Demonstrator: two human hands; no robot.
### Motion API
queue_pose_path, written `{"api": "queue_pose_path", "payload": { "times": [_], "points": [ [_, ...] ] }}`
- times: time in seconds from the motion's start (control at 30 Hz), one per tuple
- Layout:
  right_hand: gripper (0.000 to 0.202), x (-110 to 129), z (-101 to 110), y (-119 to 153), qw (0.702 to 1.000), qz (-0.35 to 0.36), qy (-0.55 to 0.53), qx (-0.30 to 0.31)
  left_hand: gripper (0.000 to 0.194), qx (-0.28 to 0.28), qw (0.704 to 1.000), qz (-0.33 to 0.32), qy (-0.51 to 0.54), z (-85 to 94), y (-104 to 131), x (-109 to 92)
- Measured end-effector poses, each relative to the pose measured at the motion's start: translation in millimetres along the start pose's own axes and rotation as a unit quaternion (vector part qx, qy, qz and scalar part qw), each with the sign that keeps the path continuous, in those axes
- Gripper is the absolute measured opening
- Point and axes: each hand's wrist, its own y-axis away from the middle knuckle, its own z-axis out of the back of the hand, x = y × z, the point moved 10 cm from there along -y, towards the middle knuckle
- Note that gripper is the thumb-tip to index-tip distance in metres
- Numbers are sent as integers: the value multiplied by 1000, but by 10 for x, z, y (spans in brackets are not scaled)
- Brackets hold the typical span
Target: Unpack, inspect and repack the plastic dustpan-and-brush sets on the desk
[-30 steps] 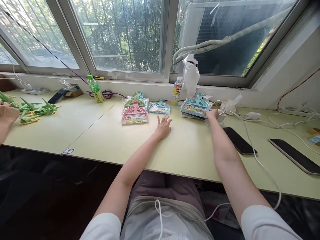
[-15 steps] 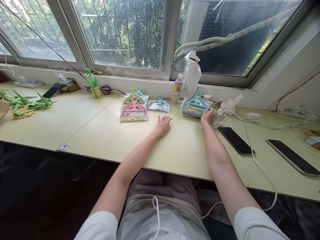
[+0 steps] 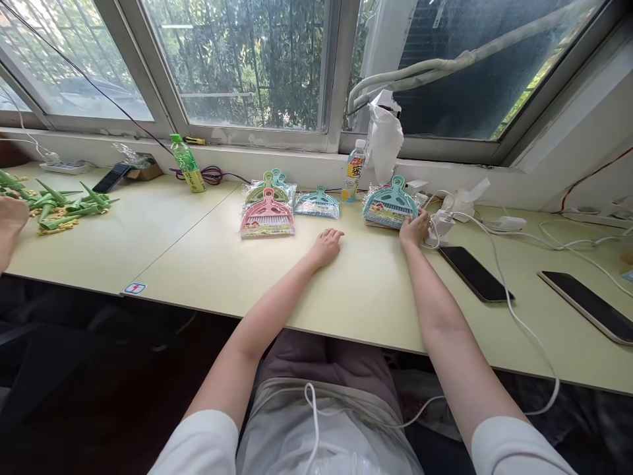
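My left hand [image 3: 326, 247] lies on the tabletop with its fingers stretched out and nothing in them. Just beyond it, a small blue dustpan-and-brush set [image 3: 317, 202] lies in clear wrapping. At the right, my right hand [image 3: 415, 228] is curled round the right edge of a stack of wrapped sets, with a blue dustpan-and-brush set [image 3: 390, 206] on top; its fingertips are partly hidden. Left of centre lie more wrapped sets: a pink dustpan-and-brush set [image 3: 268, 216] in front, a green dustpan [image 3: 264, 191] and a blue one behind it.
Behind stand a drink bottle [image 3: 354, 170] and a green bottle [image 3: 188, 163]. Right of my right hand are white chargers [image 3: 440, 225], cables and two phones, one a black phone [image 3: 475, 274]. At far left, another person's hand [image 3: 10, 221] is beside green plastic pieces [image 3: 74, 208].
My left hand's fingers have drawn closer together. My right hand stays at the stack's edge. The view has shifted slightly, and more of the other person's hand shows at the left.
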Motion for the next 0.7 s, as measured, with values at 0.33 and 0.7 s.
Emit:
{"api": "queue_pose_path", "payload": {
  "times": [0.33,0.7],
  "points": [
    [39,108,103,161,1000,7,-11,-5,40,-1,1000,-8,-15,21,14,-2],
    [58,867,349,912,989,146,9,29,43,-242,926,290,-1,977,344,1189]
  ]
}}
